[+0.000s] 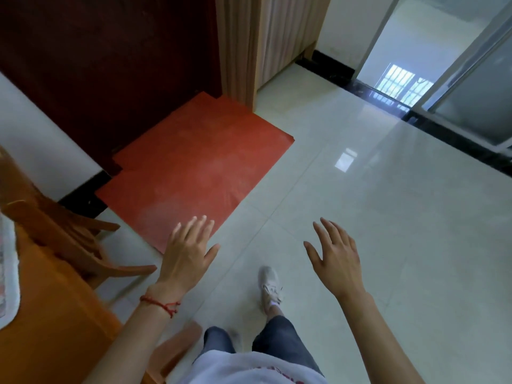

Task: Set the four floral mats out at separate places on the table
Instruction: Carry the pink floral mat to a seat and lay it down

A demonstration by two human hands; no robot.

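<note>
Head view: white shirt hem point(249, 367) and dark trouser legs point(279, 342) at bottom edge, one pale sneaker point(269, 286) planted on floor point(360, 217). Both hands held out over floor, apart from each other, holding nothing. Left hand point(188, 254) palm down, fingers straight and spread, red string bracelet point(160, 304) on wrist. Right hand point(336, 259) also flat, fingers loosely spread. Floor is glossy pale tile with window glare. Red mat point(194, 173) lies on floor in front of dark red door point(110, 65), left hand's fingertips over its near corner. Table point(50, 314), orange wood, at left edge; one floral mat point(7, 270) lies on it, only a sliver showing, cut off by frame, pattern blurred. Other mats cannot be seen. Wooden chair point(69, 234) stands just beside table. Beige curtain point(249, 42) hangs right of door. Sliding glass door point(471, 87) with black threshold strip at upper right.
</note>
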